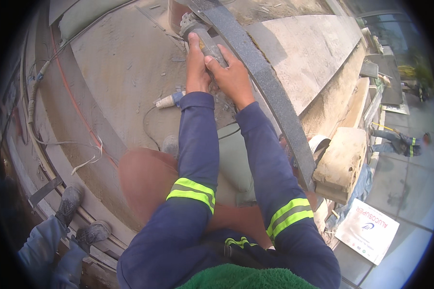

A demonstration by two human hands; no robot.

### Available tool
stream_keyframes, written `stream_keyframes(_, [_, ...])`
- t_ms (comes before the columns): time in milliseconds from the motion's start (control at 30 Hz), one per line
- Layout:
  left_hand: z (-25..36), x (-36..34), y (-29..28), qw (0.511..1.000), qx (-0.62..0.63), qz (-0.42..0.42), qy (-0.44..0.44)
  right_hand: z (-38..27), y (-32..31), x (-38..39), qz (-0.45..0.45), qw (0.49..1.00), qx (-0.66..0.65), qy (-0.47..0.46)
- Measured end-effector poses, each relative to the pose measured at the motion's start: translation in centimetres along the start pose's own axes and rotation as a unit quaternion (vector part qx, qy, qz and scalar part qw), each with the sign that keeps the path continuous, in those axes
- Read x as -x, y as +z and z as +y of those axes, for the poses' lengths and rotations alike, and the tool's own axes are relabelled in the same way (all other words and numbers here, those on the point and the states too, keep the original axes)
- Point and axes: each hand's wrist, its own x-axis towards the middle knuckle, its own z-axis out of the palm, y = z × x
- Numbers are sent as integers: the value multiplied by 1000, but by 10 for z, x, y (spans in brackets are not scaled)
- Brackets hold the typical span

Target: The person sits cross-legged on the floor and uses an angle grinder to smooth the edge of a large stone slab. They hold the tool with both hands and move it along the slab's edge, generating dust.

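Note:
Both my arms reach forward, and my hands are closed around a dusty grey angle grinder [208, 45]. My left hand [197, 68] wraps its left side, the thumb lying along the body. On the right side, my right hand [232, 78] grips its rear part. The grinder's head [190, 23] points away from me, close to the left edge of a long dark speckled stone slab [275, 91]. Its disc cannot be made out. Below my left wrist lies a white and blue plug connector [169, 100] with a thin cord.
A broad stone panel [308, 53] lies right of the slab. Nearer stand a pale block [342, 156] and a white printed board [366, 231]. An orange cable [72, 101] runs along the left. Another person's boots [71, 204] are at lower left; a distant worker [400, 143] is at right.

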Motion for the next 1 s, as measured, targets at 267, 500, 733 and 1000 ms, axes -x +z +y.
stream_keyframes(267, [-1,9,4,999,22,-23,-15,24,5,-4,37,997,42,-58])
stream_keyframes(500, [1,10,7,1000,18,-6,-10,22,6,-5,40,998,24,-43])
stream_keyframes(733, [-1,1,9,1000,18,-3,8,17,4,-15,27,999,30,-32])
stream_keyframes(1000, [-5,-15,2,1000,15,2,-1,23,8,-24,39,997,54,-51])
